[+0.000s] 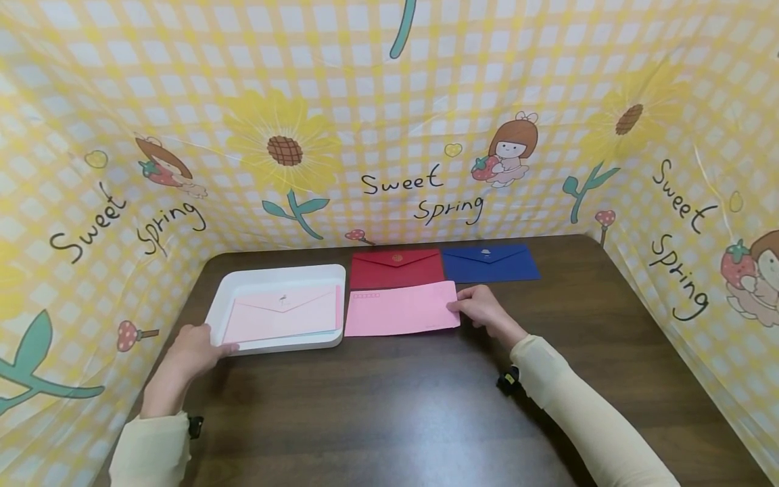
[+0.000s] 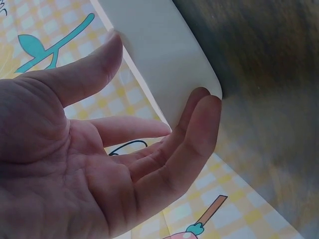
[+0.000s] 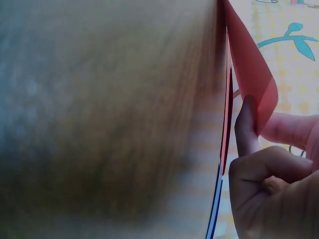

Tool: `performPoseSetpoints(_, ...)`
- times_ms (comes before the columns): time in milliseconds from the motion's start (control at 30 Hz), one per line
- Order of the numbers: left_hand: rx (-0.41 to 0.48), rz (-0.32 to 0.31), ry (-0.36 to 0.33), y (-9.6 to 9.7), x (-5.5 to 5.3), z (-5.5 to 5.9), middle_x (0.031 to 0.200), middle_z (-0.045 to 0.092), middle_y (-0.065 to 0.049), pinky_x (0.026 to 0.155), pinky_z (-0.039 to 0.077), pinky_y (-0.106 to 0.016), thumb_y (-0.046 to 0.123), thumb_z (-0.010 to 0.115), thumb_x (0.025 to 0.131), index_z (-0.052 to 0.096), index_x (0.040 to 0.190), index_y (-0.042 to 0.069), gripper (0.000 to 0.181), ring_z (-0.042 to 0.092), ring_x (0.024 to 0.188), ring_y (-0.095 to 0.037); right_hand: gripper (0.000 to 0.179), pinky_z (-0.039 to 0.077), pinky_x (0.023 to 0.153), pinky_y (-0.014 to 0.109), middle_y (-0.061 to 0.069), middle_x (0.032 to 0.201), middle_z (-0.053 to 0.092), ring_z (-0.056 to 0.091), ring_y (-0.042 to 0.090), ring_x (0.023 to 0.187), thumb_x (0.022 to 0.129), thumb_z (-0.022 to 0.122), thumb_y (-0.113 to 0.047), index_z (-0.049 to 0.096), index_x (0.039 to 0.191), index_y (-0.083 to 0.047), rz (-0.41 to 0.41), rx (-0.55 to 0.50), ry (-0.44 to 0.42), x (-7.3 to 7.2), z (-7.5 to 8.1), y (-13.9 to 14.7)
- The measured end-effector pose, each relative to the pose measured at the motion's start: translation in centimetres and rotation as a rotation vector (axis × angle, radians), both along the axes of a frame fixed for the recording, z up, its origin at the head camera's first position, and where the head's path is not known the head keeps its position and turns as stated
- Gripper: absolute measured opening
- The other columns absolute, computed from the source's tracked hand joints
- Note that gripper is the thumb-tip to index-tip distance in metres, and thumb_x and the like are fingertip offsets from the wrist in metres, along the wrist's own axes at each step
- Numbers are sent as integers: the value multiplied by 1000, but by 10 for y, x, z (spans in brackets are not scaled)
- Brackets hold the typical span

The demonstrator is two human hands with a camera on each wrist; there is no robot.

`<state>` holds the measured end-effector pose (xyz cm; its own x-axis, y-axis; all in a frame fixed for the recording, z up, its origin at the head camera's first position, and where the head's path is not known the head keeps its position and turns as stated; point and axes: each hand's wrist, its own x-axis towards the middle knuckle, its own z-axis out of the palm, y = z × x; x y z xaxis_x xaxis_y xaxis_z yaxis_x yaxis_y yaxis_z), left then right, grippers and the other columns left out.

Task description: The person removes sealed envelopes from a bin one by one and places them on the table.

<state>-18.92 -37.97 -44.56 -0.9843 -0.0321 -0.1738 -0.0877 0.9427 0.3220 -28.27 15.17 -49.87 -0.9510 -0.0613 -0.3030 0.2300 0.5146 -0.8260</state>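
The right hand [image 1: 483, 308] pinches the right end of the pink envelope [image 1: 398, 311], just beside the tray [image 1: 286, 278]. The left hand [image 1: 195, 348] holds the tray's corner. A pale envelope [image 1: 282, 321] lies inside. Behind the pink one, a red envelope [image 1: 395, 272] and a blue envelope [image 1: 489, 268] lie on the table [image 1: 395, 406].

Pink envelope [image 1: 398, 311]: small print at its lower right corner was too tiny to read. Red envelope [image 1: 395, 272]: lower edge was partly covered by the pink one. Blue envelope [image 1: 489, 265]: emblem was too small to make out. Pale pink envelope [image 1: 280, 321]: pieces beneath were mostly hidden. Tray [image 2: 157, 55]: top edge cropped it, left wrist view. Table [image 3: 114, 124]: was blurred, right wrist view.
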Motion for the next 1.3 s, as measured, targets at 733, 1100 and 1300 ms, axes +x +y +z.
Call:
performPoseSetpoints(733, 12, 25, -33, 0, -1, 0, 114, 51, -49, 93, 43, -69, 24, 75, 96, 48, 123, -32, 68, 50, 105, -56, 19, 27, 47, 27, -2, 57, 35, 33, 13, 49, 94, 75, -16, 72, 78, -6, 104, 69, 15, -12, 0, 1)
performPoseSetpoints(1100, 10, 28, -30, -1, -3, 0, 114, 50, -49, 93, 42, -69, 24, 75, 96, 48, 124, -32, 69, 50, 104, -55, 32, 25, 46, 27, -3, 56, 33, 30, 12, 48, 94, 75, -15, 60, 66, -11, 96, 95, -2, -14, 0, 1)
performPoseSetpoints(1300, 19, 30, -36, -1, -2, -1, 116, 50, -50, 94, 42, -69, 25, 76, 96, 48, 125, -31, 70, 49, 105, -55, 34, 28, 46, 27, -1, 56, 36, 34, 13, 47, 94, 75, -17, 58, 66, -10, 115, 115, -14, -13, 2, 1)
